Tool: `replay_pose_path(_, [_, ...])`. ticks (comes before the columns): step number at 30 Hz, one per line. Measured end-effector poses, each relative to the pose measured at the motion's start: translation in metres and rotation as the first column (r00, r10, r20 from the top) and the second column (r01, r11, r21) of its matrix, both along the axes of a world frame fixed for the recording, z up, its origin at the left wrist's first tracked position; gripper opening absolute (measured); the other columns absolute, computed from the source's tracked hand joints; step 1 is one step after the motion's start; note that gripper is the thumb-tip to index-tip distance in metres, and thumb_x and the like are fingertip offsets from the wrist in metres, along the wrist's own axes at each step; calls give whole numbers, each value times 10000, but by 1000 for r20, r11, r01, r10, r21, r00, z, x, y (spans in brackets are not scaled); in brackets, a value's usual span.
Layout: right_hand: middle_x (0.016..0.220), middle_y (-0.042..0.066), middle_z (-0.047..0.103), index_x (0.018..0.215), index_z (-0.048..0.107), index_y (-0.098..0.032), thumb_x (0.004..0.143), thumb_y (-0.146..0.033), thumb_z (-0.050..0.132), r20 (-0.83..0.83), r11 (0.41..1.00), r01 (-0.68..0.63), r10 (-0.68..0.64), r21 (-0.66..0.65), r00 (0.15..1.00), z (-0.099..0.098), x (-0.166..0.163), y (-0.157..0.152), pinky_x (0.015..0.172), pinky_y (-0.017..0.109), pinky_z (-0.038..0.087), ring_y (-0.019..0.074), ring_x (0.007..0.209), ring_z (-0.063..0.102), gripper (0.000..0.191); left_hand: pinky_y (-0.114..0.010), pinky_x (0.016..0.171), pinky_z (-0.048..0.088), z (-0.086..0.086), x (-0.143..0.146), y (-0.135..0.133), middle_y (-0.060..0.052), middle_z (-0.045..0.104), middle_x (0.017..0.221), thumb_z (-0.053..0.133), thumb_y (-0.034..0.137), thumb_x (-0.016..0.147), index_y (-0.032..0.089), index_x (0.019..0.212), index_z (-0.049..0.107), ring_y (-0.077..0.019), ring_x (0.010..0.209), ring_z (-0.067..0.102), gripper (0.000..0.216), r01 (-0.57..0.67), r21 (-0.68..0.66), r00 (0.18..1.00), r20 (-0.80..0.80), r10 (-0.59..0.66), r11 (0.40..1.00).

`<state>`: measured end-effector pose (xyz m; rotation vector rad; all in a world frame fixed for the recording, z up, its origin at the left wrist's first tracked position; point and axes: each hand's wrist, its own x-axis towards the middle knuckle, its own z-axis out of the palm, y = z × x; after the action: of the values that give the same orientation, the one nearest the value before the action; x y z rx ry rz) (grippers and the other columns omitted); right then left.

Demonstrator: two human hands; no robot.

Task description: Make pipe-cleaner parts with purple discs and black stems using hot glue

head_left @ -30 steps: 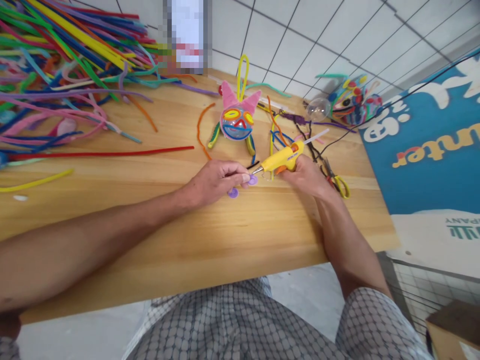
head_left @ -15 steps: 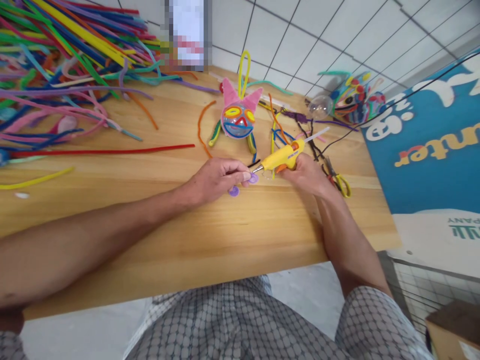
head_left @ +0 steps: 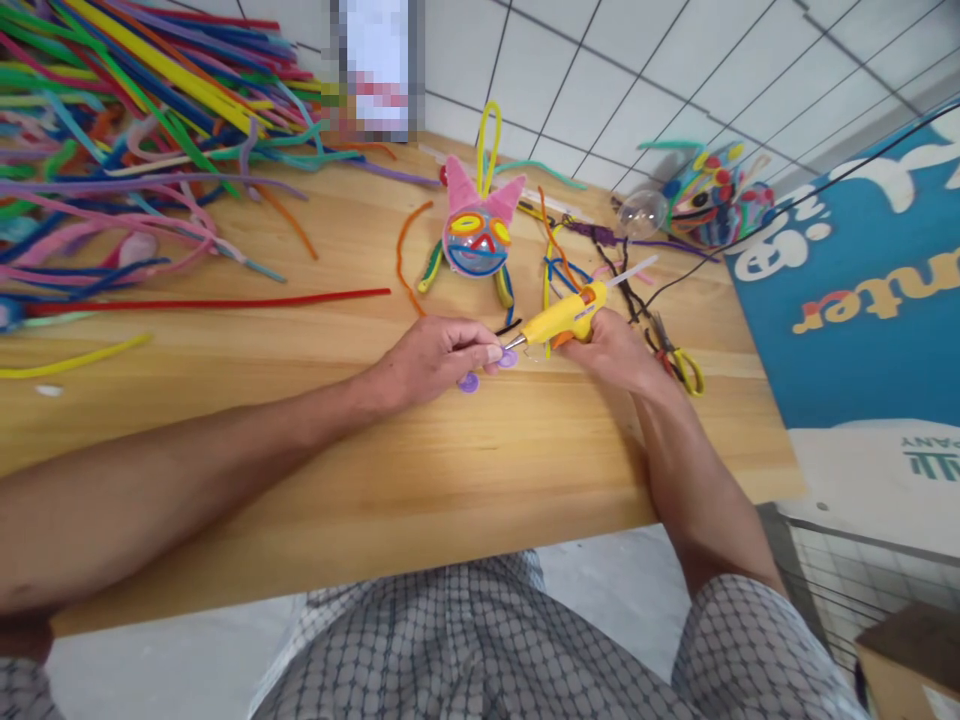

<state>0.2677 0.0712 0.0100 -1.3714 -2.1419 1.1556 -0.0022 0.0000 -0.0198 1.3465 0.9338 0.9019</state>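
Pinched in my left hand (head_left: 442, 362) is a purple pipe cleaner piece (head_left: 469, 382) with coiled, disc-like ends; its middle is hidden by my fingers. One coil shows below the fingers, the other beside the fingertips. My right hand (head_left: 615, 345) is wrapped round a yellow hot glue gun (head_left: 566, 315) with a clear glue stick out of its back. The metal nozzle is at the purple coil by my left fingertips; whether it touches cannot be seen. Just beyond stands a clear ball figure (head_left: 477, 245) with pink ears, a pipe cleaner face and a yellow loop on top.
Many loose pipe cleaners (head_left: 150, 130) are heaped at the left. Yellow-handled scissors (head_left: 686, 370) lie right of my right hand. A second decorated figure (head_left: 712, 200) and a clear ball (head_left: 641, 214) are at the back right. A black cord (head_left: 750, 235) crosses there. A phone-like screen (head_left: 375, 65) stands at the back.
Both hands, the purple piece and the glue gun stay almost where they were. The whole view has shifted very slightly.
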Motion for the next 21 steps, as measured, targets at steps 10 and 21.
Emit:
replay_pose_path(10, [734,3,592,808,657,-224,747,-291,708,-6,1000,12,-12,-8,1000,-3,0,1,636,314,457,182,698,518,104,-186,567,553,0,1,-1,-64,800,874,712,360,905,142,830,762,-92,624,642,236,2,5,1000,3,-2,1000])
replay_pose_path(21, [773,14,650,812,677,-227,736,-291,732,-41,999,26,-27,-26,999,-4,3,3,674,331,495,200,740,566,113,-183,574,559,1,0,-1,-79,826,947,718,372,911,151,814,764,-98,652,659,246,-8,-10,1000,0,8,1000])
